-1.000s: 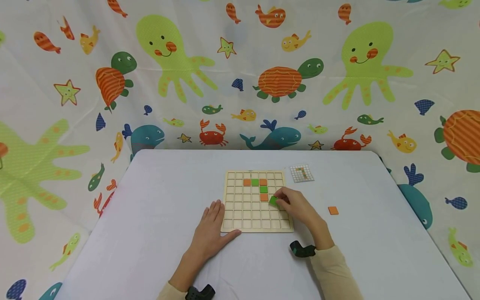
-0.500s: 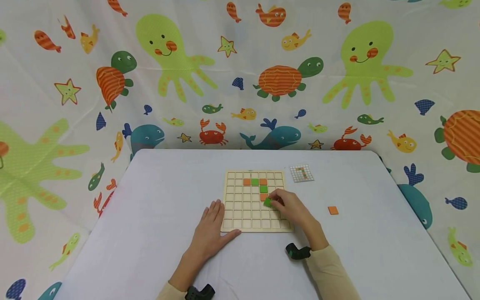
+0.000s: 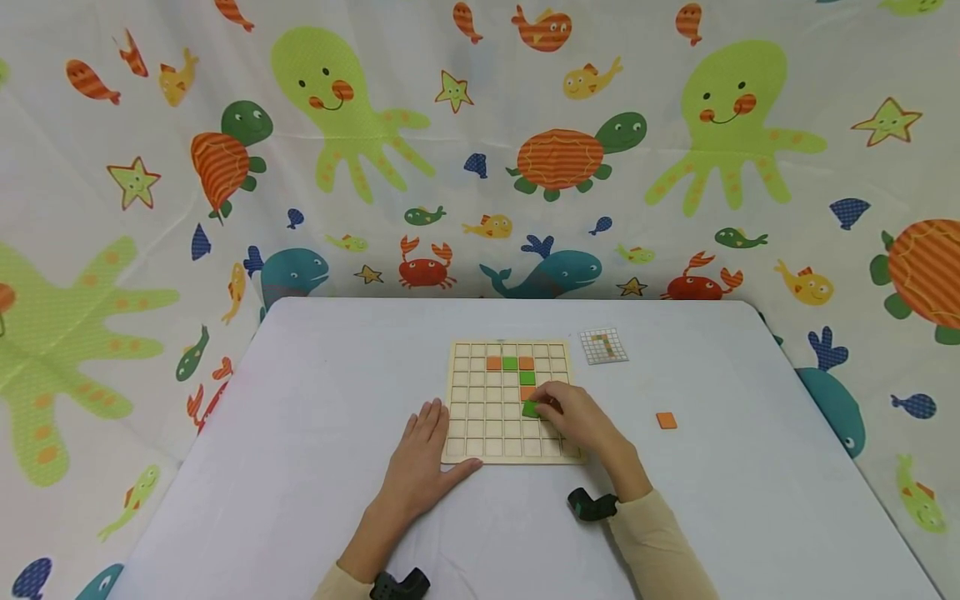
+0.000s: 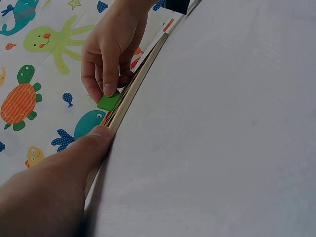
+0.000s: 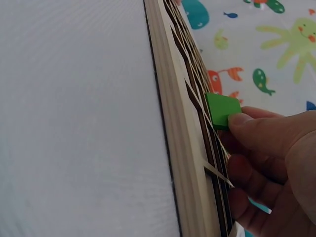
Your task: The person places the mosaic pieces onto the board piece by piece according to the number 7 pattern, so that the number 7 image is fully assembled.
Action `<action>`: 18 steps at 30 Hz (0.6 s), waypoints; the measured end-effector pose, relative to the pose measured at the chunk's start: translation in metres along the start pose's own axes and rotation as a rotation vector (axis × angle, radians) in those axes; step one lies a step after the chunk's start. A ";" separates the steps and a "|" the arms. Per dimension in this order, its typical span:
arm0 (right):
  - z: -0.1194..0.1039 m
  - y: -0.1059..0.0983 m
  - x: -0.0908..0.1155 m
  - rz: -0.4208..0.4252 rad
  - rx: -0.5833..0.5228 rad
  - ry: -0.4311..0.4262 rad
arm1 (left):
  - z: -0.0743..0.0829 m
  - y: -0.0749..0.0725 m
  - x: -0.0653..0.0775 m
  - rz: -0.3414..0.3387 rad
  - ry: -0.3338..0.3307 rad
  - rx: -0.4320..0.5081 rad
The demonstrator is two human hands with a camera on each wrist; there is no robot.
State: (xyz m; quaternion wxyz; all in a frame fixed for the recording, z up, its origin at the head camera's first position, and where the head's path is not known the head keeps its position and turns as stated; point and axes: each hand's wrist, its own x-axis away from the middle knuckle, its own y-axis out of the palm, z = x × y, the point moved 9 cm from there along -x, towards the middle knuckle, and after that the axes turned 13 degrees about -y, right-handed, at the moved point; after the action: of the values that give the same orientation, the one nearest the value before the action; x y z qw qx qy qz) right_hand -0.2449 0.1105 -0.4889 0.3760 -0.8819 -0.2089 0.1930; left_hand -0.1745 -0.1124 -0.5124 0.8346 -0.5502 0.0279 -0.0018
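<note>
My right hand [image 3: 570,412] pinches a green square tile [image 5: 222,111] between thumb and fingers, low over the wooden grid board [image 3: 480,429]. In the head view the tile is just below an orange tile [image 3: 527,392] set in the board. Above that one sits a green tile [image 3: 527,378], under the right end of a short row of orange, green and orange tiles. My left hand [image 3: 417,458] lies with straight fingers along the board's left edge, its thumb at the near left corner. The left wrist view shows this thumb [image 4: 94,148] against the board's side.
A small pattern card [image 3: 603,347] with a printed grid lies past the board's far right corner. One loose orange tile [image 3: 667,421] is on the white table [image 3: 300,400] to the right. Behind the table hangs a curtain [image 3: 465,225] printed with sea animals.
My right hand has moved left over the board with the green tile, bringing it to just under the lowest orange tile. The left hand has stayed in place.
</note>
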 end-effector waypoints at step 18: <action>-0.004 -0.002 -0.002 0.046 0.051 -0.051 | -0.001 0.001 -0.001 -0.011 -0.008 -0.010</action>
State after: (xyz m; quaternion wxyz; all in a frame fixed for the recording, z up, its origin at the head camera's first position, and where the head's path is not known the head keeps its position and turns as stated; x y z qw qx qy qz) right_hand -0.2447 0.1085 -0.4840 0.3884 -0.8714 -0.1929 0.2292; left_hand -0.1758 -0.1124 -0.5140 0.8320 -0.5543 0.0215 -0.0041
